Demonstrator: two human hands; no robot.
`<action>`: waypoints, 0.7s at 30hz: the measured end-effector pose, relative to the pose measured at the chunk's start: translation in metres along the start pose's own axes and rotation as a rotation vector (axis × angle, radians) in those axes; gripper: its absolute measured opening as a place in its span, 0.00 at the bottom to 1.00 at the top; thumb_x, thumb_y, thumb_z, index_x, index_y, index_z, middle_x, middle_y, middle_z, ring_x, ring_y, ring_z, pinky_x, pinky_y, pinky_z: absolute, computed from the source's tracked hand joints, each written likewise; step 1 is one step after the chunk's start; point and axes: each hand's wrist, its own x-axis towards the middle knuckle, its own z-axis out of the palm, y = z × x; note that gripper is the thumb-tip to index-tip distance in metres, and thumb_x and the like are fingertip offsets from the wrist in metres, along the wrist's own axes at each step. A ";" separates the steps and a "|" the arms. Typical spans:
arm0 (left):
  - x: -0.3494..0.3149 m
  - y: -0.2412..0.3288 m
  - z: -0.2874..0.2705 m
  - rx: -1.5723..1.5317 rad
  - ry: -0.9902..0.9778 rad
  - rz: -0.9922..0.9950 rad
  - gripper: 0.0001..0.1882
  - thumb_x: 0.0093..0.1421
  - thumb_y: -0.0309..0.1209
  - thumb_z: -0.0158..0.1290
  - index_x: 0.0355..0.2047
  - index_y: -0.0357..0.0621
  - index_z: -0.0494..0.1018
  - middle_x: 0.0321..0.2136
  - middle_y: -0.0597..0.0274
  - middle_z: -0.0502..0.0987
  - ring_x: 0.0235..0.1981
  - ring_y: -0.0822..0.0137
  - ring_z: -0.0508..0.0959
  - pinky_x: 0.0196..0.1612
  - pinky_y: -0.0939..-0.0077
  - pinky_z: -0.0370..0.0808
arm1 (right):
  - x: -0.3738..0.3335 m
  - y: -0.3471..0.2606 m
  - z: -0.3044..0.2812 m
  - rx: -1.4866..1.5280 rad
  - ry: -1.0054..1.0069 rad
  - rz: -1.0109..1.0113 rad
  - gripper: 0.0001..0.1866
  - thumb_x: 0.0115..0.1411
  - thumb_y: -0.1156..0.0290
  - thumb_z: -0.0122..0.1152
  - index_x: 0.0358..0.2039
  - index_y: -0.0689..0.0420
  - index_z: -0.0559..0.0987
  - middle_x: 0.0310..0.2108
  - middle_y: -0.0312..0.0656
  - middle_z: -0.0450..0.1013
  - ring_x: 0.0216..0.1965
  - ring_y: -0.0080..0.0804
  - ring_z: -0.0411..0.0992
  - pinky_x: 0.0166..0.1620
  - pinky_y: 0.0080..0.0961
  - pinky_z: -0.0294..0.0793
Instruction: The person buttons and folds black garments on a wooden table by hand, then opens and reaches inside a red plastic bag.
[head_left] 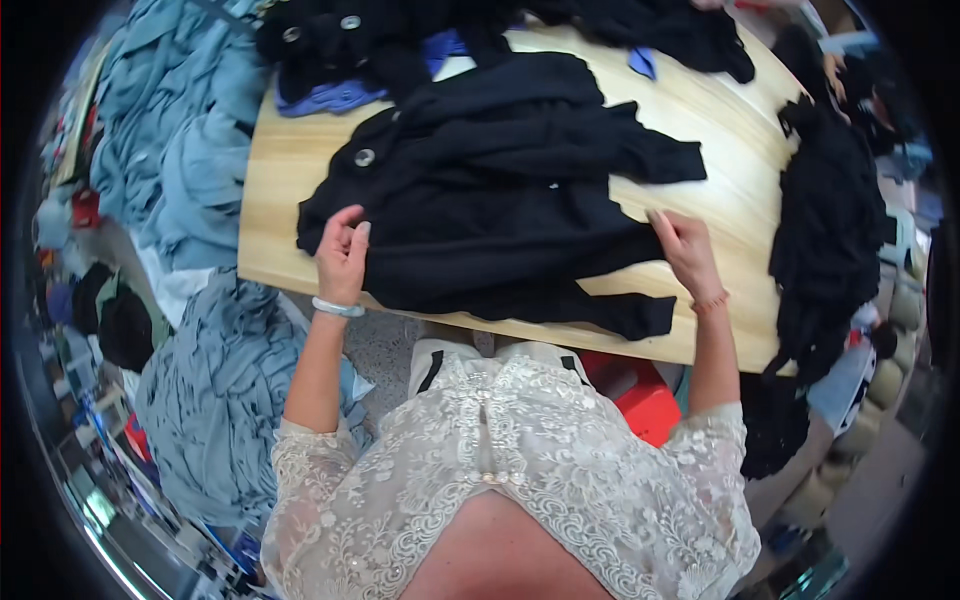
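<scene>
A black long-sleeved knit top lies spread sideways on the pale wooden table, with folds across it. It bears a shiny round ring or button near its far left, and cuffed sleeve ends point right. Over its near left part is my left hand, fingers curled and thumb apart, with no cloth visibly gripped. At the right, my right hand pinches the top's edge between thumb and fingers. Part of the right fingers is hidden behind the hand.
Black garments with round rings and blue pieces lie along the table's far side. Black cloth hangs over the right edge. Heaps of blue-grey fabric stand at the left. A red object is under the near edge.
</scene>
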 end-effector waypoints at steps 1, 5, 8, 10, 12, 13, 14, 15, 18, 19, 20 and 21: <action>0.008 0.002 0.010 0.128 0.030 0.008 0.19 0.61 0.28 0.55 0.52 0.39 0.69 0.19 0.71 0.70 0.21 0.81 0.66 0.27 0.85 0.66 | 0.004 0.009 0.010 -0.062 0.097 0.000 0.16 0.63 0.62 0.56 0.26 0.62 0.78 0.17 0.50 0.68 0.18 0.35 0.66 0.26 0.30 0.65; 0.041 0.001 0.038 0.436 0.115 0.048 0.31 0.58 0.35 0.59 0.59 0.41 0.62 0.16 0.62 0.68 0.18 0.67 0.70 0.26 0.71 0.69 | 0.047 0.011 0.028 -0.269 0.218 -0.116 0.10 0.62 0.66 0.55 0.42 0.49 0.79 0.29 0.48 0.77 0.32 0.49 0.76 0.36 0.37 0.74; 0.060 0.005 0.041 0.602 0.192 0.022 0.28 0.58 0.38 0.58 0.57 0.45 0.65 0.20 0.60 0.70 0.22 0.61 0.73 0.30 0.65 0.71 | 0.088 -0.003 0.033 -0.178 0.319 -0.180 0.11 0.59 0.68 0.57 0.43 0.50 0.79 0.32 0.47 0.78 0.34 0.45 0.77 0.38 0.35 0.75; 0.072 -0.010 0.032 0.697 0.145 0.032 0.26 0.57 0.38 0.58 0.55 0.48 0.67 0.23 0.60 0.70 0.25 0.59 0.74 0.31 0.63 0.71 | 0.121 -0.016 0.036 -0.130 0.295 -0.163 0.13 0.57 0.69 0.59 0.44 0.50 0.79 0.35 0.43 0.79 0.38 0.43 0.77 0.42 0.33 0.75; 0.081 -0.020 0.031 0.775 0.036 0.027 0.19 0.56 0.38 0.59 0.48 0.54 0.73 0.27 0.58 0.71 0.30 0.55 0.75 0.33 0.60 0.72 | 0.155 -0.015 0.040 -0.129 0.321 -0.226 0.13 0.56 0.69 0.60 0.44 0.50 0.79 0.36 0.42 0.78 0.40 0.43 0.77 0.44 0.33 0.74; 0.082 -0.021 0.035 0.810 0.031 0.054 0.18 0.55 0.37 0.60 0.45 0.53 0.73 0.27 0.58 0.70 0.31 0.55 0.75 0.33 0.61 0.73 | 0.174 -0.012 0.044 -0.125 0.344 -0.285 0.14 0.56 0.69 0.60 0.44 0.49 0.80 0.38 0.41 0.78 0.43 0.43 0.76 0.47 0.33 0.73; 0.080 -0.020 0.036 0.792 0.043 0.064 0.17 0.54 0.35 0.60 0.44 0.52 0.73 0.28 0.58 0.70 0.31 0.54 0.75 0.33 0.61 0.73 | 0.192 -0.014 0.050 -0.200 0.273 -0.291 0.18 0.56 0.70 0.59 0.49 0.48 0.77 0.46 0.43 0.76 0.48 0.44 0.73 0.51 0.33 0.72; 0.079 -0.018 0.038 0.775 0.055 0.072 0.16 0.53 0.34 0.61 0.42 0.52 0.73 0.30 0.58 0.70 0.32 0.54 0.75 0.34 0.60 0.73 | 0.208 -0.016 0.056 -0.193 0.260 -0.296 0.18 0.56 0.70 0.59 0.49 0.48 0.77 0.46 0.43 0.76 0.48 0.44 0.73 0.51 0.33 0.72; 0.083 -0.018 0.040 0.672 0.065 0.140 0.16 0.50 0.31 0.62 0.39 0.48 0.71 0.32 0.58 0.69 0.34 0.55 0.74 0.35 0.61 0.73 | 0.251 -0.020 0.077 -0.465 0.126 -0.218 0.32 0.53 0.75 0.55 0.60 0.41 0.66 0.48 0.52 0.73 0.51 0.51 0.70 0.54 0.37 0.70; 0.087 -0.021 0.041 0.626 0.061 0.152 0.17 0.50 0.30 0.63 0.39 0.48 0.70 0.32 0.58 0.69 0.34 0.56 0.74 0.35 0.62 0.73 | 0.264 -0.015 0.084 -0.462 0.111 -0.226 0.32 0.53 0.75 0.55 0.60 0.41 0.66 0.48 0.52 0.73 0.51 0.51 0.70 0.54 0.37 0.70; 0.090 -0.023 0.041 0.584 0.043 0.106 0.17 0.49 0.29 0.63 0.38 0.46 0.70 0.32 0.58 0.69 0.33 0.56 0.74 0.36 0.63 0.73 | 0.275 -0.012 0.090 -0.507 0.053 -0.235 0.33 0.52 0.75 0.55 0.61 0.41 0.66 0.48 0.52 0.74 0.51 0.51 0.71 0.53 0.38 0.70; 0.093 -0.023 0.042 0.549 0.035 0.072 0.17 0.49 0.30 0.63 0.38 0.46 0.70 0.31 0.58 0.69 0.33 0.56 0.74 0.35 0.63 0.73 | 0.284 -0.010 0.097 -0.553 -0.004 -0.243 0.34 0.51 0.75 0.54 0.61 0.41 0.66 0.47 0.52 0.74 0.50 0.51 0.71 0.53 0.38 0.71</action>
